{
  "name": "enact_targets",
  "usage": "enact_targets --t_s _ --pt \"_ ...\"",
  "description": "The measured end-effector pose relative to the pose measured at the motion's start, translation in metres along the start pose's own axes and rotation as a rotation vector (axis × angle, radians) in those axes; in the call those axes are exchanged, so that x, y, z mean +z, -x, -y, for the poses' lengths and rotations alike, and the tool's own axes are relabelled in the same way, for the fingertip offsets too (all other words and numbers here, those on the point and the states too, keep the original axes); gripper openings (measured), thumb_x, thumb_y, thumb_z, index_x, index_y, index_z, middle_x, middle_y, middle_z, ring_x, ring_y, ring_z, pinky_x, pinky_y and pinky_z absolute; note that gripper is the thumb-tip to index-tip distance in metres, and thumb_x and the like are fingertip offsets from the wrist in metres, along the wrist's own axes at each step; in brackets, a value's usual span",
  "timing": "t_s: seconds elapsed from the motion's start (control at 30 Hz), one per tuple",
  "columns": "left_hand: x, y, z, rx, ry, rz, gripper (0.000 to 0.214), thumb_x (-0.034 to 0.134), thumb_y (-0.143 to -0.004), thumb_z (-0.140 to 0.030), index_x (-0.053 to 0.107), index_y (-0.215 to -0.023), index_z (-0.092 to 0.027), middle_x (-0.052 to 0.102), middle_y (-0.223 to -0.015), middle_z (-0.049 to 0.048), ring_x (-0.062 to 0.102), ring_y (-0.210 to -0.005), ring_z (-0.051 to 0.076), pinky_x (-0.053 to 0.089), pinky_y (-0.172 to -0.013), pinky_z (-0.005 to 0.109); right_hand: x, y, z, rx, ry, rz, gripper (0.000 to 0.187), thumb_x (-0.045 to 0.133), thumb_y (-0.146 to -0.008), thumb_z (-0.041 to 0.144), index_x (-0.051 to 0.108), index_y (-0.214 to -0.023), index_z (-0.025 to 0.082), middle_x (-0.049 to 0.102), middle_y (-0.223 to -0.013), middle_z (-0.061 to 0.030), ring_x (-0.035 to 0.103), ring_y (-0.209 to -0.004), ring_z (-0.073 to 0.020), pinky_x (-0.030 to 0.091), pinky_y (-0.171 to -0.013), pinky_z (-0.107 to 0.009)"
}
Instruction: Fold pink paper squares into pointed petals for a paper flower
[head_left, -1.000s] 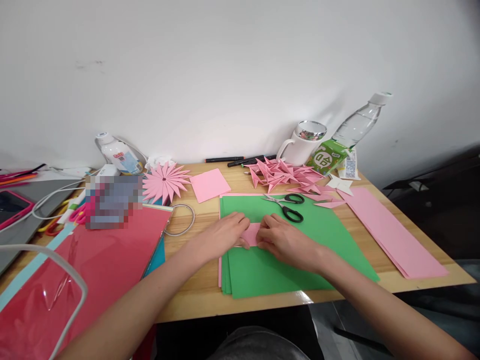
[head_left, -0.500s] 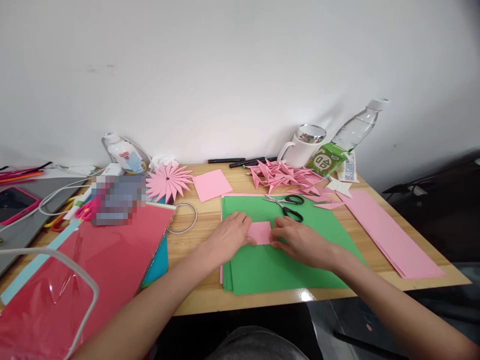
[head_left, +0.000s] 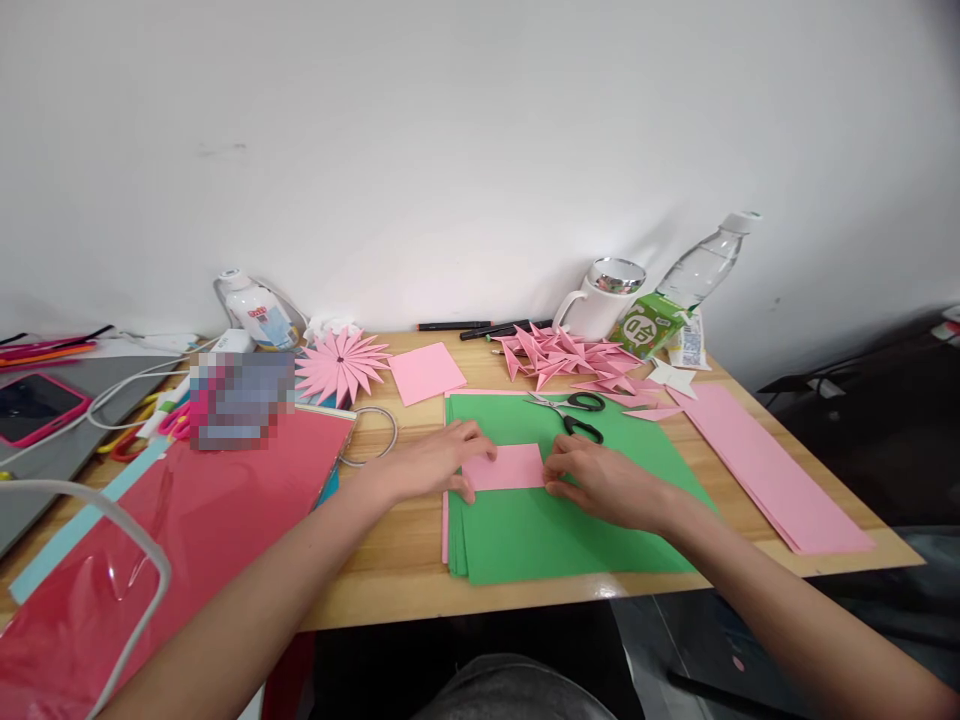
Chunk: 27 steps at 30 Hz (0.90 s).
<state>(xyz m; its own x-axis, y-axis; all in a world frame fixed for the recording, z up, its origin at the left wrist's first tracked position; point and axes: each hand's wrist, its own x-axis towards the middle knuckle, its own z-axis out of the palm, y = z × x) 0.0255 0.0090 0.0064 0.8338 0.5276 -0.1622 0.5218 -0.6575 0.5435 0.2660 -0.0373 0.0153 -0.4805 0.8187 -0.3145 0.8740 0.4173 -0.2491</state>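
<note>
A small pink paper rectangle (head_left: 504,467) lies flat on a stack of green paper sheets (head_left: 585,560). My left hand (head_left: 431,462) spans its left end, thumb at the lower corner and fingers at the upper one, gripping it across its width. At the right end, my right hand (head_left: 600,482) has its fingers curled in a pinch on the short edge. Scissors with black handles (head_left: 581,415) rest on the green sheets just beyond the right hand, untouched.
Behind are a folded pink paper wheel (head_left: 341,362), square pink paper (head_left: 427,372), folded pink pieces (head_left: 562,355), a white mug (head_left: 600,300) and a tilted water bottle (head_left: 705,265). Pink strips (head_left: 772,470) lie right. Left are a red folder (head_left: 225,500), tape roll (head_left: 371,436) and white cable (head_left: 154,550).
My left hand has moved left, from the middle of the pink paper to its left end, uncovering more of it. My right hand keeps its place on the paper.
</note>
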Motion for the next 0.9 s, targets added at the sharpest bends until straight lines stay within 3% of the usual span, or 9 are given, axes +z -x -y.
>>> enact_targets --t_s 0.17,0.27,0.37,0.47,0.57,0.63,0.73,0.83,0.9 --pt "0.001 0.0 -0.003 -0.092 -0.004 -0.007 0.05 0.07 -0.071 -0.02 0.048 -0.116 -0.022 0.048 -0.105 0.0039 0.052 -0.097 0.022 0.042 -0.073 0.028 0.004 0.001 -0.008 -0.067 -0.068 -0.092 0.015 0.051 -0.085 0.02 0.061 -0.075 0.016 0.059 -0.083 -0.0078 0.057 -0.079 -0.0194 0.043 -0.072 -0.03" --pt "0.003 0.002 -0.007 -0.116 -0.025 -0.056 0.055 0.071 -0.07 -0.02 0.045 -0.118 -0.02 0.046 -0.105 0.0047 0.052 -0.096 0.022 0.043 -0.074 0.029 0.01 -0.002 -0.019 -0.002 -0.246 -0.156 0.016 0.052 -0.084 0.025 0.06 -0.074 0.017 0.06 -0.078 -0.0052 0.058 -0.072 -0.0176 0.045 -0.064 -0.028" --pt "0.005 0.004 -0.009 -0.139 -0.058 -0.106 0.058 0.071 -0.069 -0.02 0.044 -0.12 -0.019 0.045 -0.109 0.0067 0.05 -0.099 0.023 0.043 -0.077 0.03 0.019 -0.007 -0.027 0.069 -0.442 -0.253 0.02 0.058 -0.079 0.032 0.06 -0.091 0.016 0.061 -0.083 -0.0054 0.059 -0.071 -0.0166 0.047 -0.063 -0.028" --pt "0.006 0.006 -0.012 -0.143 -0.072 -0.119 0.051 0.071 -0.07 -0.021 0.048 -0.115 -0.017 0.046 -0.106 0.0065 0.049 -0.1 0.024 0.043 -0.079 0.032 0.025 -0.011 -0.025 0.028 -0.477 -0.325 0.043 0.066 -0.071 0.031 0.057 -0.11 0.017 0.059 -0.095 -0.0068 0.058 -0.077 -0.0167 0.049 -0.068 -0.03" --pt "0.009 0.009 -0.017 -0.12 -0.063 -0.158 0.043 0.069 -0.072 -0.018 0.051 -0.11 -0.017 0.048 -0.1 0.0048 0.047 -0.1 0.023 0.042 -0.079 0.032 0.023 -0.017 -0.019 0.013 -0.532 -0.349 0.04 0.067 -0.07 0.036 0.062 -0.104 0.018 0.059 -0.096 -0.007 0.058 -0.082 -0.0183 0.048 -0.069 -0.031" --pt "0.012 0.01 -0.02 -0.112 -0.068 -0.211 0.038 0.066 -0.073 -0.013 0.052 -0.108 -0.018 0.048 -0.098 0.0044 0.047 -0.098 0.022 0.042 -0.078 0.032 0.02 -0.023 -0.017 0.015 -0.615 -0.353 0.029 0.058 -0.077 0.042 0.065 -0.089 0.016 0.062 -0.088 -0.0063 0.058 -0.079 -0.0188 0.047 -0.065 -0.029" --pt "0.016 0.011 -0.023 -0.087 -0.085 -0.298 0.024 0.058 -0.077 -0.007 0.053 -0.098 -0.017 0.05 -0.094 0.0041 0.047 -0.093 0.02 0.041 -0.075 0.03 0.014 -0.032 -0.017 -0.007 -0.771 -0.326 0.039 0.047 -0.084 0.049 0.064 -0.07 0.016 0.063 -0.072 -0.0039 0.056 -0.069 -0.0172 0.045 -0.06 -0.028" --pt "0.014 0.011 -0.026 -0.036 -0.076 -0.373 0.011 0.048 -0.085 -0.009 0.055 -0.083 -0.017 0.053 -0.084 0.003 0.048 -0.084 0.018 0.04 -0.071 0.029 0.008 -0.038 -0.018 -0.044 -0.866 -0.209 0.039 0.052 -0.08 0.05 0.064 -0.065 0.016 0.064 -0.068 -0.0018 0.055 -0.063 -0.0151 0.044 -0.057 -0.027" --pt "0.01 0.013 -0.027 0.021 -0.099 -0.408 0.019 0.042 -0.089 -0.013 0.056 -0.077 -0.018 0.054 -0.079 0.0033 0.047 -0.081 0.018 0.04 -0.07 0.029 0.004 -0.039 -0.018 -0.106 -0.919 -0.092 0.033 0.06 -0.076 0.048 0.067 -0.068 0.016 0.065 -0.069 -0.0011 0.054 -0.062 -0.0142 0.043 -0.056 -0.026"
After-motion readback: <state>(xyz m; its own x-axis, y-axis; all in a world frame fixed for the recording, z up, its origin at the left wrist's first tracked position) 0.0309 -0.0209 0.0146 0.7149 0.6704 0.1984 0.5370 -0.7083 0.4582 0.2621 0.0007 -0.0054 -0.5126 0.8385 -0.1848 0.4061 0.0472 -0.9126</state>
